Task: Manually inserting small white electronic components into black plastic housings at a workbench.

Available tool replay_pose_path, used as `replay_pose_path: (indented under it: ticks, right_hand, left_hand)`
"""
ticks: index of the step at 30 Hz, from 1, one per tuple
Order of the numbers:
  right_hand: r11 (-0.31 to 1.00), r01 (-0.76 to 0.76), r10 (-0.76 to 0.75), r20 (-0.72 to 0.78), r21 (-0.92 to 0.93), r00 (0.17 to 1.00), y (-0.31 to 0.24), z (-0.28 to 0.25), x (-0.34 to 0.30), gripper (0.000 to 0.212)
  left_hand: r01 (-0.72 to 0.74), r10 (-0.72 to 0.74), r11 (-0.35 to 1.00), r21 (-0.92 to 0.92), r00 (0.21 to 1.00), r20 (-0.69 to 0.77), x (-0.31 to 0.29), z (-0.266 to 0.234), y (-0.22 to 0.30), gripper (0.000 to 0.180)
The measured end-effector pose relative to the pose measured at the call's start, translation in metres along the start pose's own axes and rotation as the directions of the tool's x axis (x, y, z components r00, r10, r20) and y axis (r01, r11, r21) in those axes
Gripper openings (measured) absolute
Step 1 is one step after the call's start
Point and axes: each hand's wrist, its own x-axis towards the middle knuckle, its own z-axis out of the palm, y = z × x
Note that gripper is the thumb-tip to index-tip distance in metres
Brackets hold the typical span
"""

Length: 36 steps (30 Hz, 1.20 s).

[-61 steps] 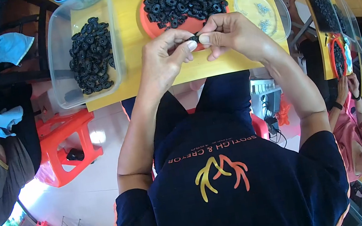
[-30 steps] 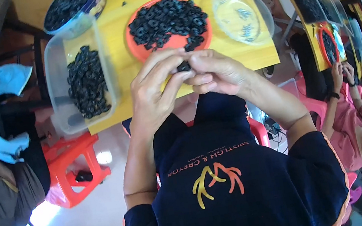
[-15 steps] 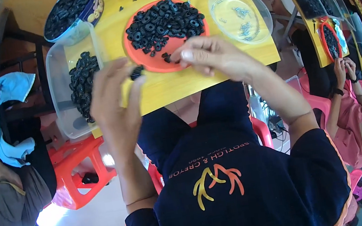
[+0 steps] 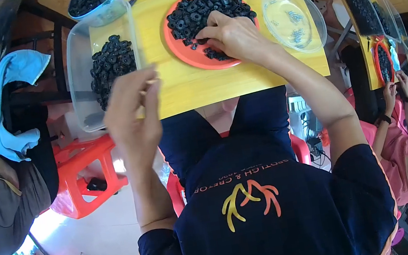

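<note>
A person's right hand (image 4: 233, 36) reaches into black parts (image 4: 199, 13) heaped on a round red tray (image 4: 187, 58); well apart, the blurred left hand (image 4: 131, 104) hovers by a clear bin (image 4: 84, 96), each hand's grip unclear.

right hand (image 4: 235, 38) now over heaped black parts (image 4: 201, 12)
</note>
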Motion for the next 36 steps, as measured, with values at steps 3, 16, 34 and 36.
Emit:
replay_pose_path:
  ticks: [3, 16, 34, 36]
  right_hand:
    - [0.998, 0.016, -0.014, 0.023, -0.067, 1.000, -0.003, 0.001, 0.003, 0.015]
    - [0.596, -0.244, 0.287, 0.081, 0.765, 0.954, -0.029, -0.035, -0.029, 0.017]
    - [0.319, -0.196, 0.355, 0.075, 0.927, 0.932, -0.041, -0.037, -0.057, 0.010]
    - [0.466, -0.213, 0.357, 0.037, 0.859, 0.933, -0.034, -0.040, -0.061, 0.010]
  left_hand:
    - [0.120, -0.101, 0.986, -0.115, 0.983, 0.154, -0.010, 0.021, 0.007, 0.018]
    - [0.439, -0.395, 0.693, -0.572, 0.895, 0.207, -0.009, 0.088, -0.007, 0.025]
    - [0.186, -0.151, 0.858, -0.478, 0.982, 0.109, -0.002, 0.099, -0.001, 0.016]
    - [0.389, -0.320, 0.731, -0.560, 0.921, 0.222, -0.006, 0.099, -0.003, 0.016]
